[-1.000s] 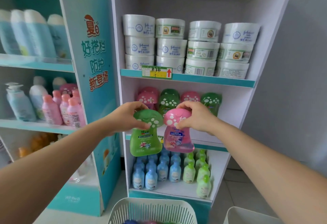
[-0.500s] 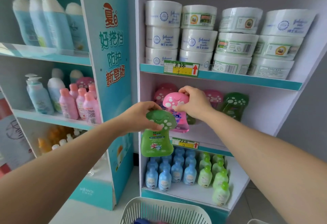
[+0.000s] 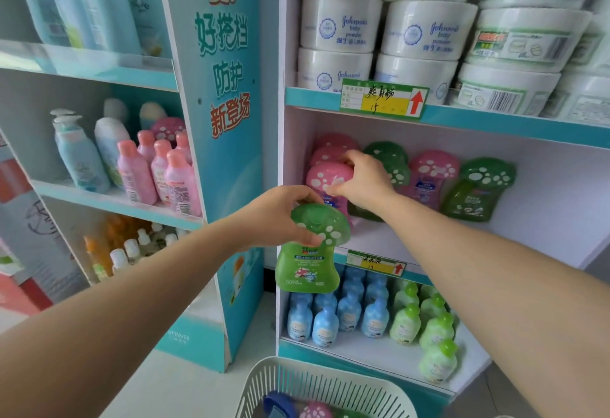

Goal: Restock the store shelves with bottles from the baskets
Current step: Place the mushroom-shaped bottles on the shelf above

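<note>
Head view. The right hand [image 3: 361, 180] is closed over the cap of a pink mushroom bottle [image 3: 325, 186], which stands at the left end of the middle shelf [image 3: 389, 239] in front of other pink ones. The left hand [image 3: 277, 216] grips the spotted cap of a green mushroom bottle [image 3: 307, 265], held in the air in front of the shelf edge, hanging upright. Further right on that shelf stand green and pink mushroom bottles. A white basket [image 3: 317, 384] sits near, low in the frame, with more caps visible inside. White tubs [image 3: 419, 31] are stacked on the shelf above.
</note>
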The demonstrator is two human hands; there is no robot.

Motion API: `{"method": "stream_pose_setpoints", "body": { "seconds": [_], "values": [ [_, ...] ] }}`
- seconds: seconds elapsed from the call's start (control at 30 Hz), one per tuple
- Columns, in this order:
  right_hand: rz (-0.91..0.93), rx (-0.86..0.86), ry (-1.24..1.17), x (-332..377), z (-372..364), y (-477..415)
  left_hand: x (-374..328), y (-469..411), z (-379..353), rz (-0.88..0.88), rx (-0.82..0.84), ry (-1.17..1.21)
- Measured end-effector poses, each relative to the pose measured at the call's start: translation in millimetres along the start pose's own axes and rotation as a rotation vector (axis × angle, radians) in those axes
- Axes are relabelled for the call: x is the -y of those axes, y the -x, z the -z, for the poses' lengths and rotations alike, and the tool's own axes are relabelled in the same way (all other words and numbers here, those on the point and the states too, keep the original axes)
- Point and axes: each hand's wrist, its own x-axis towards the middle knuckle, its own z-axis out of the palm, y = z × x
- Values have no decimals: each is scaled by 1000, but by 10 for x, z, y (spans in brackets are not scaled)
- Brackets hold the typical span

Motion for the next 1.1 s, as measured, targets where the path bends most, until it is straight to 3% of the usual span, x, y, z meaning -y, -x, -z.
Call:
{"method": "stream_pose_setpoints", "body": {
  "seconds": [1.1],
  "values": [
    [57, -68, 145, -31, -119, -62, -69, -106, -41, -8, 22, 26]
  ]
}}
